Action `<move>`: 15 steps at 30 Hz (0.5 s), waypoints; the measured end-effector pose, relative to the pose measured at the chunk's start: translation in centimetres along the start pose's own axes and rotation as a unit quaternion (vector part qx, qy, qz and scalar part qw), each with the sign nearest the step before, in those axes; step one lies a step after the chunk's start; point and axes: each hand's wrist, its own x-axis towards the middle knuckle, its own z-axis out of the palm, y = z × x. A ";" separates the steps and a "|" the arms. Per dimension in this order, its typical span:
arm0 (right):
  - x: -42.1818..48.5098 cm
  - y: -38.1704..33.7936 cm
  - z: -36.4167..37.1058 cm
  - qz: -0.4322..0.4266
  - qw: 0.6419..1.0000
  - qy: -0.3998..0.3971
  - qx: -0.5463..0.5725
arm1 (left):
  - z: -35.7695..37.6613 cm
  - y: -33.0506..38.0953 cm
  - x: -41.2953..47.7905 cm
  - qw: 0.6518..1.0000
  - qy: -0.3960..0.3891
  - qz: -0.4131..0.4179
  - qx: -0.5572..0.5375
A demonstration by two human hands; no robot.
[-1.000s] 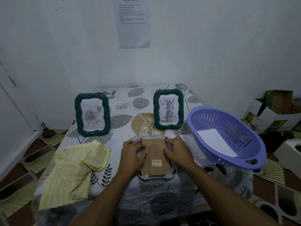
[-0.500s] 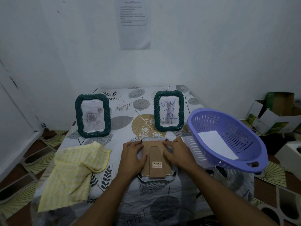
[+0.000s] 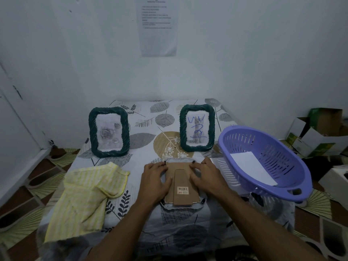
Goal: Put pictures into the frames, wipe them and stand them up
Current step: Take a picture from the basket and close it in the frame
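Observation:
A picture frame lies face down in the middle of the table, its brown cardboard back and stand with a barcode sticker facing up. My left hand rests on its left side, fingers near the top-left clip. My right hand rests on its right side, fingers near the top-right clip. Two green rope-edged frames stand upright behind: one with a rose picture at the left, one with a cat picture marked in blue ink at the right. A yellow striped cloth lies at the left.
A purple slotted basket holding a white sheet sits tilted at the table's right edge. The leaf-patterned tablecloth covers the table. Cardboard boxes stand on the floor at the right. A printed sheet hangs on the wall.
Both hands stay on the face-down frame; the fingers have shifted slightly near its top clips. The camera has tilted a little.

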 end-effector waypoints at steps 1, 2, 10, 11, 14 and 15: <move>-0.1 0.0 0.0 -0.001 1.000 -0.001 -0.001 | 0.0 0.0 0.0 1.000 -0.002 -0.001 -0.001; -0.1 0.0 0.0 -0.001 1.000 -0.002 0.000 | 0.1 0.0 -0.1 1.000 -0.004 -0.004 -0.003; -0.1 0.1 -0.1 0.001 1.000 0.003 0.009 | 0.1 0.0 -0.1 1.000 -0.017 -0.011 0.001; -0.2 0.1 -0.2 0.001 1.000 0.007 0.015 | 0.1 -0.1 0.0 1.000 -0.018 -0.012 0.000; -0.4 0.0 -0.4 -0.002 0.999 0.017 0.030 | -0.1 0.0 0.1 1.000 -0.020 -0.013 -0.009; -0.5 0.1 -0.5 -0.002 0.999 0.018 0.032 | -0.2 0.1 0.2 1.000 -0.024 -0.013 -0.012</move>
